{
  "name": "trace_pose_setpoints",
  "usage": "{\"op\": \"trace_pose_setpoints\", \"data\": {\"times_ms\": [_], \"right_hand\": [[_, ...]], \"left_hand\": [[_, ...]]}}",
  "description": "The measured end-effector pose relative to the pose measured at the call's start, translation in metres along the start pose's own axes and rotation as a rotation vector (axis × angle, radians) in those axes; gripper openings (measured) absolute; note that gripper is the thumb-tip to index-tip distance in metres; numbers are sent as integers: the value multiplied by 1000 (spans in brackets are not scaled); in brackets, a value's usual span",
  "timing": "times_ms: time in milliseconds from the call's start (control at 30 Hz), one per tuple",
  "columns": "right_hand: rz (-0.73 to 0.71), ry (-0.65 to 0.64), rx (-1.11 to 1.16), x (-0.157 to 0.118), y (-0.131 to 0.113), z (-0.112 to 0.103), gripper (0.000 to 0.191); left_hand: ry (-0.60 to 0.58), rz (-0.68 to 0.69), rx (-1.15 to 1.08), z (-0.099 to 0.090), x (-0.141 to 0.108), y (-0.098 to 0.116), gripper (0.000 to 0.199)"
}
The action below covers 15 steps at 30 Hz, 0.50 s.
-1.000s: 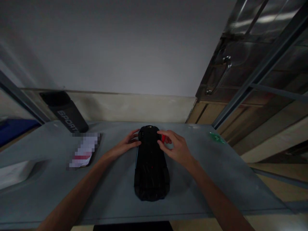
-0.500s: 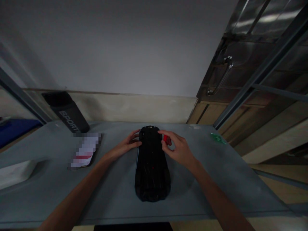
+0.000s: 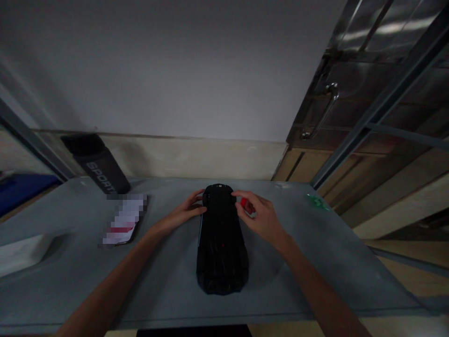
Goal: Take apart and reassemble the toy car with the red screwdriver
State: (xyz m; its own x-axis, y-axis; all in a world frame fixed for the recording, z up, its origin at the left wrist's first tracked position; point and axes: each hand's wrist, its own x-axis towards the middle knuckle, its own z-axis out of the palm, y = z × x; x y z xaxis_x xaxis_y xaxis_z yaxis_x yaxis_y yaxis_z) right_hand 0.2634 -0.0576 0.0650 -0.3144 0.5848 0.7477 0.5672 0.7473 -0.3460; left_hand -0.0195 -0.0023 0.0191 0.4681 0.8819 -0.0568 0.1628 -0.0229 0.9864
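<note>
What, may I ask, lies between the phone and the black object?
In the head view, the left hand, its forearm and grey tabletop lie between the phone and the black object.

Dark bottle (image 3: 100, 164), lettered SPORT. Near side of bottle: smartphone (image 3: 124, 219). Right of bottle: green plastic piece (image 3: 317, 202), chrome door handle (image 3: 326, 112).

Single head-worn view, near (wide sweep), facing forward and down over table (image 3: 168, 290) toward wall (image 3: 182, 70).

Dark grey bottle with black top (image 3: 96, 161): pale capital lettering (image 3: 100, 175) on its lower body reads "SPORT"; end of word meets pixelation, possibly cut. Flat rectangular phone, pale screen (image 3: 122, 220): display pixelated, illegible.
</note>
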Motion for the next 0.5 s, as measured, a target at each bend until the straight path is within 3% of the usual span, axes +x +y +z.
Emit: {"op": "trace_pose_setpoints", "data": {"times_ms": [300, 500], "right_hand": [[-10, -48, 27, -1, -1, -5, 37], [-4, 3, -29, 1, -1, -3, 21]], "left_hand": [[-6, 8, -13, 0, 2, -2, 78], [17, -5, 29, -1, -1, 1, 77]]}}
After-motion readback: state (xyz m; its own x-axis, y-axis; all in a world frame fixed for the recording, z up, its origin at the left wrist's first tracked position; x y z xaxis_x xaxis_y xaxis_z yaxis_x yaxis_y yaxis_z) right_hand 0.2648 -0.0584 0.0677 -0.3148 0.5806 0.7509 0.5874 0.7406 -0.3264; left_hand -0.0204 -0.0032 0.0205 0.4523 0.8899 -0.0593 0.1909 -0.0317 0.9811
